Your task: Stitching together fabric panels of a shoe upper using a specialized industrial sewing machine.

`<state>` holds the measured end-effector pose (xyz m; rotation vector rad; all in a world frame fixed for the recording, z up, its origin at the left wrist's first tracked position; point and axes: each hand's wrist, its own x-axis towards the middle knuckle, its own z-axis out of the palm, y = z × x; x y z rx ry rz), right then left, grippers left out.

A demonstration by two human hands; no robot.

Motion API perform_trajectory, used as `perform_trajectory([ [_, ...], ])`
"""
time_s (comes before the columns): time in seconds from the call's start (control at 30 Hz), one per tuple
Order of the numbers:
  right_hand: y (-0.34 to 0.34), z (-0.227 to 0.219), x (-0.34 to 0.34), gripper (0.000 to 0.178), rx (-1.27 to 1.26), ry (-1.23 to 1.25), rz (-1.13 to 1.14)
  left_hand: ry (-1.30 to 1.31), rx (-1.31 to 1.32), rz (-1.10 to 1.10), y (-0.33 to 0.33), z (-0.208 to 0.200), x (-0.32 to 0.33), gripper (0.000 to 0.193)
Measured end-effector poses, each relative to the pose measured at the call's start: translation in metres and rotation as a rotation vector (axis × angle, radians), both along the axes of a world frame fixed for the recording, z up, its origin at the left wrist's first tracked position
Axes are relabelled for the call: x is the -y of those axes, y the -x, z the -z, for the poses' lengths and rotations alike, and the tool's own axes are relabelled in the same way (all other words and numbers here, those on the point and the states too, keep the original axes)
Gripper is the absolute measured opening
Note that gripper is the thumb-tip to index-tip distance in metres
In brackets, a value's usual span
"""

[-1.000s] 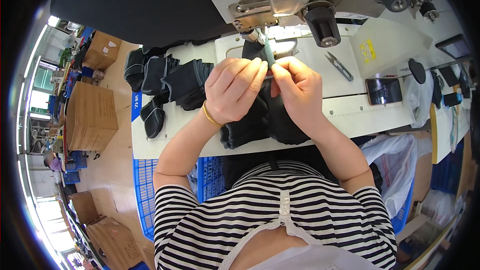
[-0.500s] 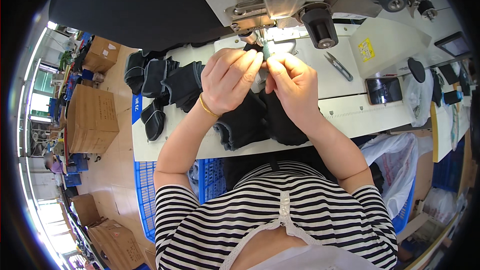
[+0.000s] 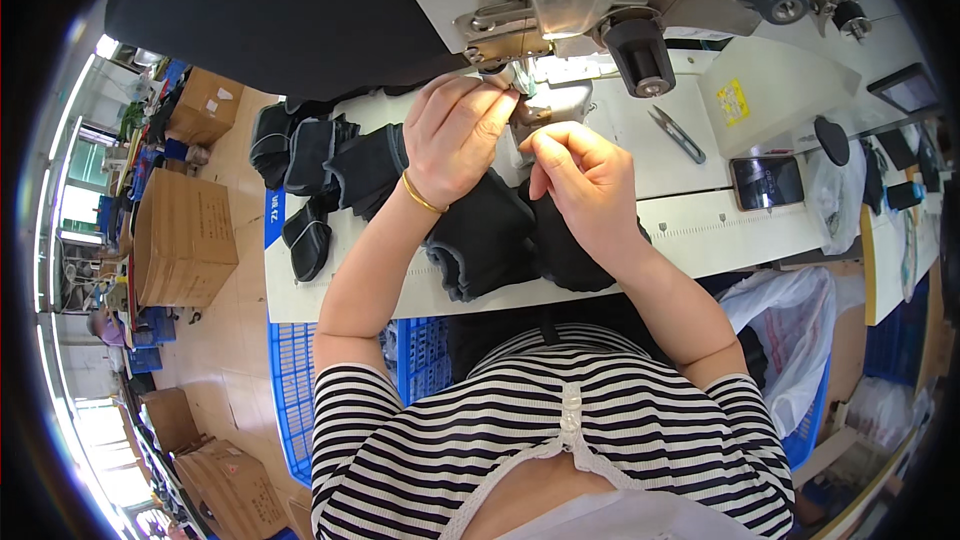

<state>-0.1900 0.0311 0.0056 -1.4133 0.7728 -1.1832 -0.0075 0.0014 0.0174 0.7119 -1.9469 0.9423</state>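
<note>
Up at the needle area of the sewing machine [image 3: 515,25], my left hand [image 3: 452,140] has its fingers pressed together; what they pinch, if anything, is hidden. My right hand [image 3: 582,185] is curled into a pinch just below the machine's metal arm [image 3: 560,102], and nothing can be made out between its fingertips. Below the hands, black fabric pieces [image 3: 485,240] with grey edging lie at the table's front edge. To the left of my left hand sit several folded black bundles [image 3: 315,155]. A smaller black bundle [image 3: 308,243] lies nearer the edge.
Thread snips [image 3: 678,135] and a phone [image 3: 768,182] lie on the white table [image 3: 700,225] at the right. Under its edge stand blue baskets [image 3: 425,358], one with a white plastic bag [image 3: 785,325]. Cardboard boxes [image 3: 185,238] stand on the floor at left.
My hands have come apart. The right hand has dropped slightly toward me, away from the needle, uncovering the metal arm. The left stays near the needle. The greenish strip between them no longer shows.
</note>
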Motion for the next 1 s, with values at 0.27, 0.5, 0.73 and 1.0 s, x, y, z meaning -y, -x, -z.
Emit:
perform_trajectory([
  [0.27,-0.001,0.002,-0.001,0.018,-0.013,0.024,-0.007,0.001,-0.026,-0.024,0.003,-0.004,0.000,0.031],
  [0.5,-0.002,0.006,-0.003,0.018,-0.018,0.002,-0.025,-0.006,-0.030,-0.041,0.004,-0.005,0.000,0.026],
  [0.73,0.002,0.006,-0.006,0.018,-0.066,0.021,-0.032,0.014,-0.043,-0.041,0.005,-0.004,0.001,0.024],
  [1.0,0.005,0.006,-0.011,0.018,-0.095,-0.009,-0.041,0.033,-0.043,-0.031,0.003,-0.003,0.003,0.023],
])
